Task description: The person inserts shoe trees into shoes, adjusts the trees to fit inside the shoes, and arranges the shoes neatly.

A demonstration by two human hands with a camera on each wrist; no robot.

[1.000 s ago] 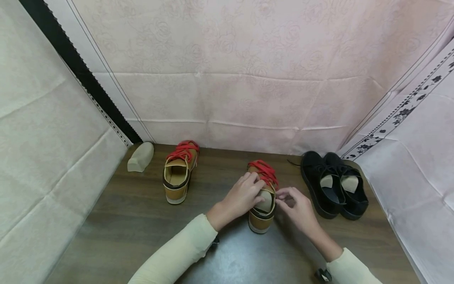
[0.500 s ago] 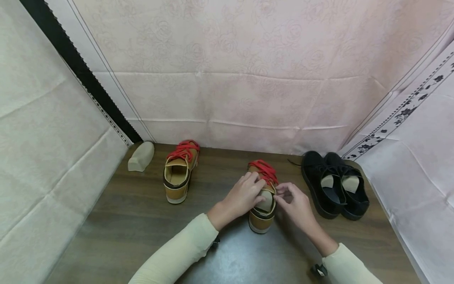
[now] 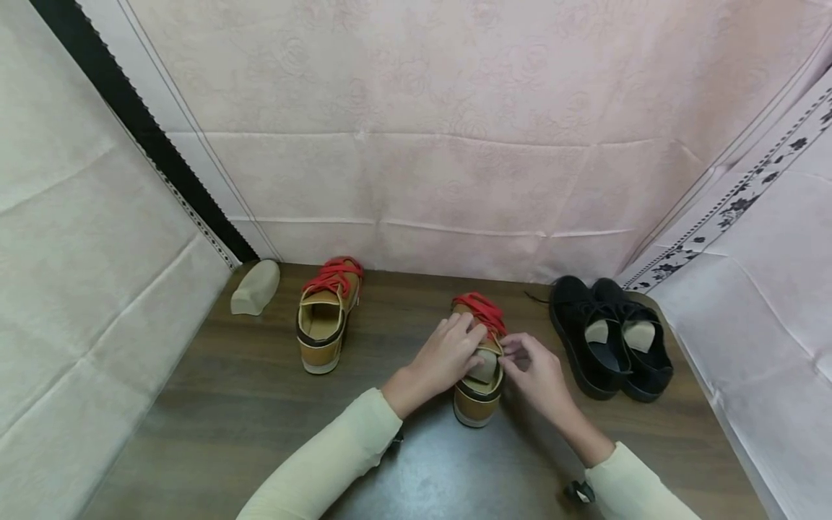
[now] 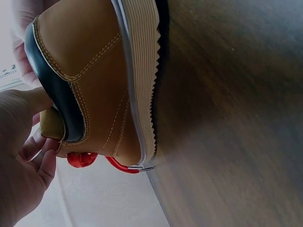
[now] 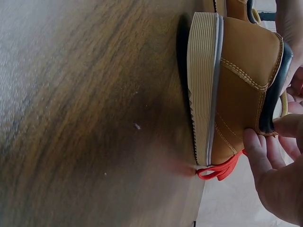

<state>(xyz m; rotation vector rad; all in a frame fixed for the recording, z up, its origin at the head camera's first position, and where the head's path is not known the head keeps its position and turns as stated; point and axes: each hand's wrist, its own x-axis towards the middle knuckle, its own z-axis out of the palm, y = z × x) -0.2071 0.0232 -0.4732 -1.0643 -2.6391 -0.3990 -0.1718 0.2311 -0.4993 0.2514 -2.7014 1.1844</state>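
Note:
A tan shoe [image 3: 475, 409] with red laces and a dark collar stands on the floor between both hands. My left hand [image 3: 445, 357] holds the front of its opening, thumb at the inside edge and fingers over the tongue and lower laces. From the other side my right hand [image 3: 538, 373] pinches the collar edge; in the right wrist view its fingers [image 5: 259, 156] lie on the outer side. A pale, rounded shoe insert [image 3: 482, 367] sits inside the opening. The matching tan shoe [image 3: 320, 354] stands to the left, its opening showing no insert.
Another pale shoe insert [image 3: 256, 287] lies at the far left by the wall cloth. Two black shoes [image 3: 588, 361], each with a pale insert, stand side by side at right. White patterned cloth [image 3: 416, 180] rises behind the wooden floor [image 3: 214, 426].
My right hand has slid slightly forward along the shoe's collar edge. The left hand stays almost where it was, and the shoes have not visibly moved.

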